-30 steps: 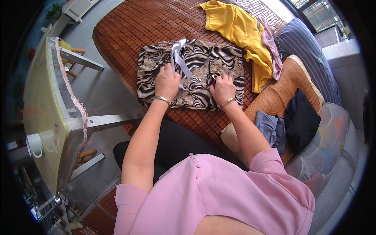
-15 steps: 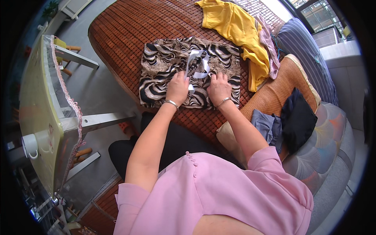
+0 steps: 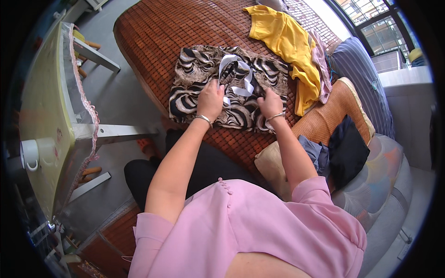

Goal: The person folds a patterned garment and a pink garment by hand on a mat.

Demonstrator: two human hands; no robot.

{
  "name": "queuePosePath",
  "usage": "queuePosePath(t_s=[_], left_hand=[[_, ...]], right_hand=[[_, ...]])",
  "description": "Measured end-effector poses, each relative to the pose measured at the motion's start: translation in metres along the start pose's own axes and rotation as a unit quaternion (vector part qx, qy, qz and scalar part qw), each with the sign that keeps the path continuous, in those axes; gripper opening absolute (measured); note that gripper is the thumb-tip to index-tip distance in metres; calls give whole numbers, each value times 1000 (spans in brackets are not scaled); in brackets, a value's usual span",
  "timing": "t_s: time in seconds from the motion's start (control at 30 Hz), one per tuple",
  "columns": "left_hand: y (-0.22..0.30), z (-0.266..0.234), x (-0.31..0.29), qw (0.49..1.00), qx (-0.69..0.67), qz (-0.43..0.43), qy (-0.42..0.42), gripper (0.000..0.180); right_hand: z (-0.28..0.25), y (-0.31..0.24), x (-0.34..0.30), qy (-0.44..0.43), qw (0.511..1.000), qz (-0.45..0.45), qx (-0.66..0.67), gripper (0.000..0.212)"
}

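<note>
A black, white and tan swirl-patterned garment point(image 3: 194, 69) lies folded into a rough rectangle in front of me. On top of it, a white ribbon point(image 3: 249, 83) curls in a loop around a dark gathered bit of cloth. My left hand point(image 3: 211, 101) rests over the garment's left front part, its fingers closed on the white ribbon, which shows on both sides of them. Over the right front part is my right hand point(image 3: 271, 103); its fingers are curled and slightly blurred, and whether they grip the cloth is hidden. Each wrist wears a silver bangle.
The garment lies on a brown tile mat point(image 3: 148, 41). A yellow garment point(image 3: 282, 39) and pink cloth point(image 3: 320, 65) lie beyond, right. Nearer are a woven orange-brown pillow point(image 3: 324, 111) and dark folded clothes point(image 3: 350, 148). At left stands a table point(image 3: 51, 111) with a white mug point(image 3: 30, 155).
My right hand has shifted a little to the right and its fingers have curled. The ribbon loop is spread further right. My left hand stays by the ribbon. The whole view has tilted slightly.
</note>
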State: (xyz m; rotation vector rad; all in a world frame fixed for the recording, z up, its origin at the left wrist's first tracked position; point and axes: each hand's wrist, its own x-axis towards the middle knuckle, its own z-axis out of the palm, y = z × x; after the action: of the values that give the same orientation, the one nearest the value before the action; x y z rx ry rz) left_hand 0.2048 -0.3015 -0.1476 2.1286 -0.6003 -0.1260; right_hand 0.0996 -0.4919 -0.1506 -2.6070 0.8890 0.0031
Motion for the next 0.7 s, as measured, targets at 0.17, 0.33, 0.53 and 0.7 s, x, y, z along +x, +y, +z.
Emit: queuePosePath(t_s=[0.17,0.33,0.53,0.7], left_hand=[[-3,-34,10,986,-86,-139,-30,27],[-38,-79,41,941,-302,-152,-8,22],[-61,-168,76,954,-267,-134,0,24],[-86,-215,98,947,-274,-169,4,30]], right_hand=[[-4,66,19,-23,889,117,441,14],[-1,61,16,-2,841,141,522,7],[8,45,18,28,674,264,689,29],[-58,95,23,-18,832,72,550,24]])
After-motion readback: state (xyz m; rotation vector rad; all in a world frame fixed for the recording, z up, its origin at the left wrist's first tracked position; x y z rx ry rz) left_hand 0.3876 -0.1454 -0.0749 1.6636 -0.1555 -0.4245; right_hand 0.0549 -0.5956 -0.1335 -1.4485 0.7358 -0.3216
